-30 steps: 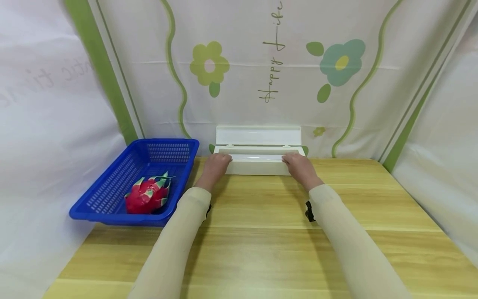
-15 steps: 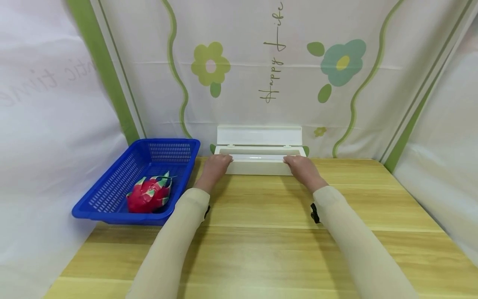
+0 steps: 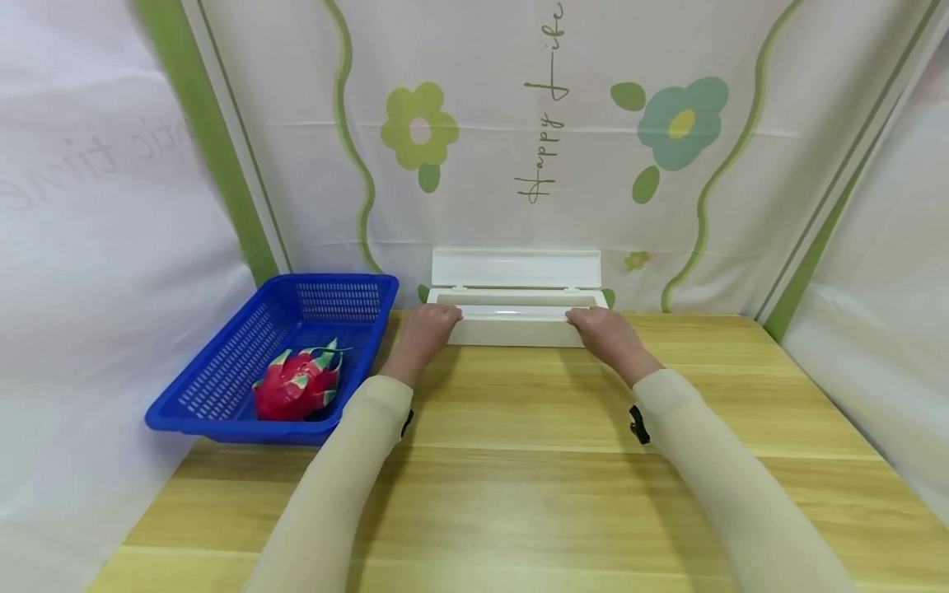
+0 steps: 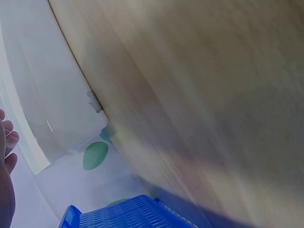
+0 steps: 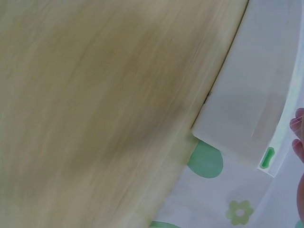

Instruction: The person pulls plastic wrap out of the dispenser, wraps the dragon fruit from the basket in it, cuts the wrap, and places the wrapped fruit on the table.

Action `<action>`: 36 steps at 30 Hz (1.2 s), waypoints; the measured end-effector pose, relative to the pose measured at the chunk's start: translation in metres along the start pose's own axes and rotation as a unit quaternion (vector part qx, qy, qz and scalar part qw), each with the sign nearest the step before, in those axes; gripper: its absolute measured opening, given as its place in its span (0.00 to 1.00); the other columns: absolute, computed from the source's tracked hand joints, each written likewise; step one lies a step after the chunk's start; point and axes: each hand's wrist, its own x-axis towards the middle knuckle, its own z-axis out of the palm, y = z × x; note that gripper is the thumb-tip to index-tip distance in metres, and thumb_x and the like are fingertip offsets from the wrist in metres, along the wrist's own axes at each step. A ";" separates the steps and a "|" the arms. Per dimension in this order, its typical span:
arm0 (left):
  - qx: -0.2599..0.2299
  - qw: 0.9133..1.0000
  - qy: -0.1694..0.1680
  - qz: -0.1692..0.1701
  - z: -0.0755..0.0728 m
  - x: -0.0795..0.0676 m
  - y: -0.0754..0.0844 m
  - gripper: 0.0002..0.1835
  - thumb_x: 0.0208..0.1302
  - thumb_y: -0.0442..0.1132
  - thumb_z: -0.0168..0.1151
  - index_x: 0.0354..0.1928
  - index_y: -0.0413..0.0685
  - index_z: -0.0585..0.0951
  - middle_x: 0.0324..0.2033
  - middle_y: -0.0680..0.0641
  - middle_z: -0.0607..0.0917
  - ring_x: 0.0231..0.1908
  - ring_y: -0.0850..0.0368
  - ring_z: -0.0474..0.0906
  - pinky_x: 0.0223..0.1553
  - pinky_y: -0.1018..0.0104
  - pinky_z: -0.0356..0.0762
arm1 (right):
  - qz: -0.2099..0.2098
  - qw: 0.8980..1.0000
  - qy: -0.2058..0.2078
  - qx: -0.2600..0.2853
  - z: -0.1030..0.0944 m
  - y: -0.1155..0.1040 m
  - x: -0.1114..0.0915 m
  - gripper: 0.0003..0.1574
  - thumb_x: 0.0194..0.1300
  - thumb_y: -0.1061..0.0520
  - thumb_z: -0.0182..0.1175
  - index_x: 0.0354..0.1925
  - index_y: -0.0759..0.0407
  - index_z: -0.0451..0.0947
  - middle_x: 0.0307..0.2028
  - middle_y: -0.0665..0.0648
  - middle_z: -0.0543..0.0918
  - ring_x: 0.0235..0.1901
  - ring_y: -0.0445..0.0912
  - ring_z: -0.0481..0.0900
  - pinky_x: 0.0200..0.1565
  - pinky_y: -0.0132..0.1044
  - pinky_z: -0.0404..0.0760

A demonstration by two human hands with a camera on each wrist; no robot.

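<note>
A long white cling film dispenser (image 3: 515,333) stands at the table's back edge, its hinged lid (image 3: 515,269) raised. Inside lies a pale, glossy roll (image 3: 507,312). At its front left corner my left hand (image 3: 426,333) has curled fingers at the upper edge. My right hand (image 3: 606,338) does the same at the front right. Faint clear film shows at the right fingertips (image 5: 296,126) in the right wrist view; both hands seem to pinch its edge. Left fingers (image 4: 10,140) are partly cut off in the left wrist view. A green tab (image 5: 268,157) marks one end of the box.
Left of my left arm stands a blue plastic basket (image 3: 222,428) with a red dragon fruit (image 3: 295,389) in it. A printed fabric curtain (image 3: 497,165) hangs directly behind the dispenser. The wooden table (image 3: 519,494) spreads in front, between and beyond my forearms.
My right wrist and forearm have swung outward to the right, with the hand still at the dispenser's corner. The left hand has hardly moved. Dispenser and basket stay in place.
</note>
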 end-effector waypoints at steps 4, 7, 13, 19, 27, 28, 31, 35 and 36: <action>0.008 1.000 0.015 0.011 -0.003 0.000 0.000 0.05 0.62 0.33 0.64 0.28 0.42 0.81 0.25 0.45 0.85 0.26 0.46 0.82 0.28 0.55 0.81 | -0.018 1.000 0.013 0.000 0.000 0.001 -0.001 0.04 0.62 0.69 0.62 0.35 0.67 0.75 0.26 0.61 0.82 0.22 0.54 0.80 0.26 0.44 0.81; 0.006 0.999 0.031 0.014 -0.005 0.001 0.001 0.05 0.62 0.30 0.64 0.27 0.41 0.81 0.26 0.44 0.86 0.27 0.46 0.82 0.28 0.56 0.81 | -0.027 0.999 0.018 -0.002 0.000 0.001 -0.003 0.04 0.62 0.69 0.62 0.34 0.67 0.75 0.26 0.61 0.82 0.22 0.54 0.79 0.26 0.45 0.81; 0.008 0.999 0.041 0.008 -0.013 0.002 0.005 0.05 0.63 0.30 0.63 0.28 0.40 0.83 0.30 0.44 0.87 0.28 0.48 0.84 0.29 0.58 0.82 | -0.034 0.999 0.023 -0.004 -0.005 0.001 -0.005 0.06 0.60 0.69 0.64 0.38 0.68 0.78 0.32 0.63 0.85 0.29 0.57 0.83 0.32 0.47 0.83; 0.010 0.999 0.043 -0.004 -0.019 0.000 0.012 0.03 0.63 0.32 0.65 0.31 0.41 0.85 0.32 0.45 0.87 0.29 0.49 0.83 0.28 0.60 0.82 | -0.042 0.999 0.033 -0.008 -0.012 -0.002 -0.007 0.09 0.57 0.70 0.66 0.39 0.70 0.79 0.34 0.64 0.85 0.32 0.57 0.84 0.41 0.50 0.83; 0.016 0.999 0.042 -0.007 -0.027 -0.001 0.016 0.04 0.63 0.34 0.65 0.32 0.42 0.85 0.32 0.45 0.88 0.30 0.49 0.84 0.28 0.60 0.82 | -0.052 0.998 0.043 -0.013 -0.020 -0.006 -0.006 0.11 0.55 0.72 0.66 0.39 0.71 0.79 0.34 0.64 0.85 0.31 0.57 0.84 0.40 0.50 0.83; 0.018 0.999 0.041 -0.006 -0.027 -0.001 0.016 0.04 0.63 0.34 0.65 0.32 0.42 0.85 0.33 0.45 0.88 0.30 0.49 0.84 0.28 0.60 0.82 | -0.053 0.998 0.045 -0.013 -0.021 -0.007 -0.006 0.11 0.55 0.72 0.66 0.39 0.71 0.80 0.34 0.65 0.85 0.31 0.57 0.84 0.40 0.50 0.83; 0.018 0.999 0.042 -0.005 -0.029 -0.003 0.018 0.04 0.63 0.34 0.65 0.32 0.42 0.86 0.33 0.45 0.88 0.30 0.49 0.84 0.27 0.60 0.82 | -0.058 0.997 0.057 -0.012 -0.024 -0.009 -0.007 0.12 0.54 0.72 0.67 0.39 0.71 0.80 0.34 0.65 0.85 0.30 0.57 0.84 0.38 0.50 0.83; 0.012 0.999 0.046 -0.004 -0.032 -0.005 0.020 0.04 0.63 0.34 0.65 0.32 0.42 0.86 0.33 0.45 0.88 0.30 0.49 0.84 0.27 0.59 0.82 | -0.068 0.995 0.073 -0.014 -0.027 -0.012 -0.007 0.13 0.53 0.71 0.67 0.40 0.71 0.80 0.34 0.65 0.85 0.29 0.57 0.84 0.36 0.50 0.83; 0.012 0.999 0.046 -0.005 -0.032 -0.006 0.020 0.04 0.63 0.34 0.65 0.32 0.42 0.86 0.33 0.45 0.88 0.30 0.49 0.84 0.27 0.59 0.82 | -0.069 0.995 0.074 -0.015 -0.028 -0.013 -0.008 0.13 0.53 0.71 0.67 0.40 0.71 0.80 0.34 0.65 0.85 0.29 0.57 0.84 0.36 0.50 0.83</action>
